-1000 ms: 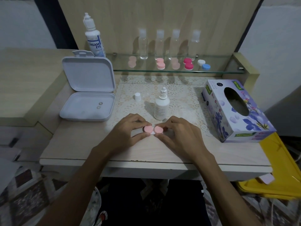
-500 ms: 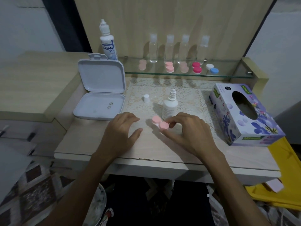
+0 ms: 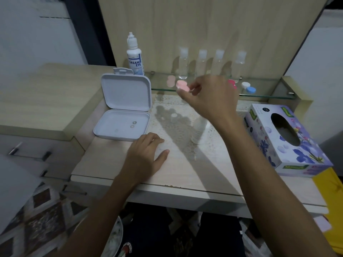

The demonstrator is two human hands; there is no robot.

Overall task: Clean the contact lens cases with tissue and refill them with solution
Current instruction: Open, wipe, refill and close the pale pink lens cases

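White box (image 3: 122,108): found open at the left of the table (image 3: 118,167), lid upright; two small round items are seen in the base, too small to identify.
Left hand (image 3: 145,154): laid flat on the table just in front of the box, fingers relaxed, nothing held.
Solution bottle (image 3: 134,56): stood behind the box lid; lower part hidden by it.
Pink lens case (image 3: 182,86): pinched in the fingertips of the right hand (image 3: 211,97), raised at the front edge of the glass shelf (image 3: 267,95); blurred.
Small white bottle (image 3: 198,130): partly covered by the right forearm, outline smeared.
Shelf contents: four clear bottles and further cases are noted; some are hidden behind the hand.
Tissue box (image 3: 285,138): placed at the right.
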